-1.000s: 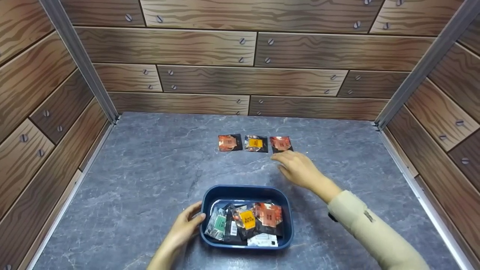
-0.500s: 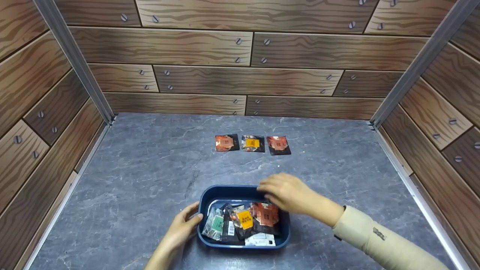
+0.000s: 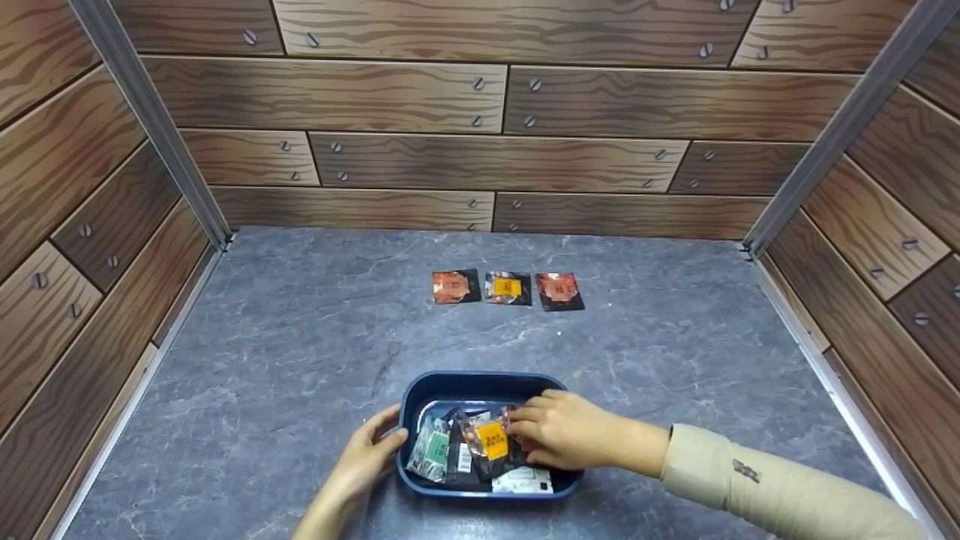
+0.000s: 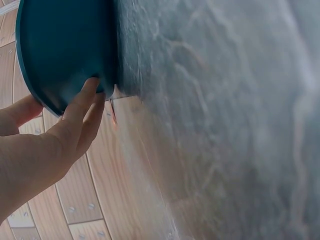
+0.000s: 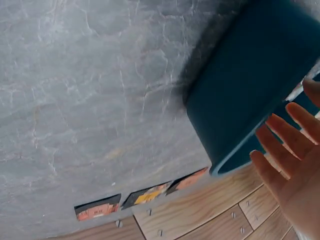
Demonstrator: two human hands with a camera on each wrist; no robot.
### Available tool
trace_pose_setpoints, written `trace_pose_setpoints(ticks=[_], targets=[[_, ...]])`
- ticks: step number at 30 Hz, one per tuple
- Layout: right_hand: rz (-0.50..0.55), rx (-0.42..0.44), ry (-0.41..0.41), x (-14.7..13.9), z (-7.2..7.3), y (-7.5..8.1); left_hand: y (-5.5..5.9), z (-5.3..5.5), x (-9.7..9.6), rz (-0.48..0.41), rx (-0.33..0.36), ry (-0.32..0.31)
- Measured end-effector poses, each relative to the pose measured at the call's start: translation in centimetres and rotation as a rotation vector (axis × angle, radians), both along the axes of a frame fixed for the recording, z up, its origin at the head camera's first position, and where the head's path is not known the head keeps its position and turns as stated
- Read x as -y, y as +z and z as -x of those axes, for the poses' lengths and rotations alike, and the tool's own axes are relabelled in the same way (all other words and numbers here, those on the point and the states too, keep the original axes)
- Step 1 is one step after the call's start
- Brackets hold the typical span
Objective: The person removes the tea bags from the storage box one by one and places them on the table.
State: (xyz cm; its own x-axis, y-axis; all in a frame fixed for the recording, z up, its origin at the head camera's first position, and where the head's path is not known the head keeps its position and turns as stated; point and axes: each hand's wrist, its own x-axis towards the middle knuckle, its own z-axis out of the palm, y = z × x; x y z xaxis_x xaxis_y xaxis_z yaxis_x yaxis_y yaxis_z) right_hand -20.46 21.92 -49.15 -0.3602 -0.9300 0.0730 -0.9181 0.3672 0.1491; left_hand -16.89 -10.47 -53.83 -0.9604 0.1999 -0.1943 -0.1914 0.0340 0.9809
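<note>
A dark blue plastic bin [image 3: 480, 375] stands near the front of the table and holds several flat sachets. My left hand [image 3: 367, 454] grips its left wall, the thumb at the rim and the fingers [image 4: 82, 107] along the outside. My right hand [image 3: 562, 431] reaches over the right side, fingers down among the sachets and covering most of a red and black one. In the right wrist view its fingers [image 5: 280, 150] are spread over the rim. Beside that hand lies a sachet with an orange label [image 3: 493, 440]; further left is one with a green label [image 3: 437, 448].
Farther back on the grey marbled table [image 3: 300, 337], three sachets lie in a row: a red one [image 3: 455, 286], an orange-labelled one [image 3: 508, 287] and another red one [image 3: 559, 290]. A white packet [image 3: 523, 480] shows at the bin's front. Wood-patterned walls [image 3: 405, 161] enclose the table.
My right hand has left the right-hand red sachet of the back row, now fully visible, and come forward down into the bin. The left hand stays on the bin.
</note>
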Motion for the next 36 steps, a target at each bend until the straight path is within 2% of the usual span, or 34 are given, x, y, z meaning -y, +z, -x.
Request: trace_pose_setpoints(ticks=[8, 14, 21, 30, 36], targets=[[-0.147, -0.011, -0.075, 0.0, -0.5, -0.4, 0.0, -0.1, 0.1, -0.004, -0.002, -0.001], [-0.167, -0.008, -0.069, -0.1, -0.6, -0.2, 0.0, -0.2, 0.0, -0.027, -0.002, -0.009], [-0.044, -0.017, -0.017, 0.0, -0.6, 0.1, 0.0, -0.1, 0.0, -0.041, 0.017, -0.006], [0.166, -0.142, 0.057, 0.5, 0.0, 1.2, -0.1, 0.0, 0.0, -0.043, 0.018, -0.006], [0.243, -0.152, 0.060, 0.3, 0.7, 1.9, -0.1, 0.0, 0.0, -0.034, 0.014, -0.005]])
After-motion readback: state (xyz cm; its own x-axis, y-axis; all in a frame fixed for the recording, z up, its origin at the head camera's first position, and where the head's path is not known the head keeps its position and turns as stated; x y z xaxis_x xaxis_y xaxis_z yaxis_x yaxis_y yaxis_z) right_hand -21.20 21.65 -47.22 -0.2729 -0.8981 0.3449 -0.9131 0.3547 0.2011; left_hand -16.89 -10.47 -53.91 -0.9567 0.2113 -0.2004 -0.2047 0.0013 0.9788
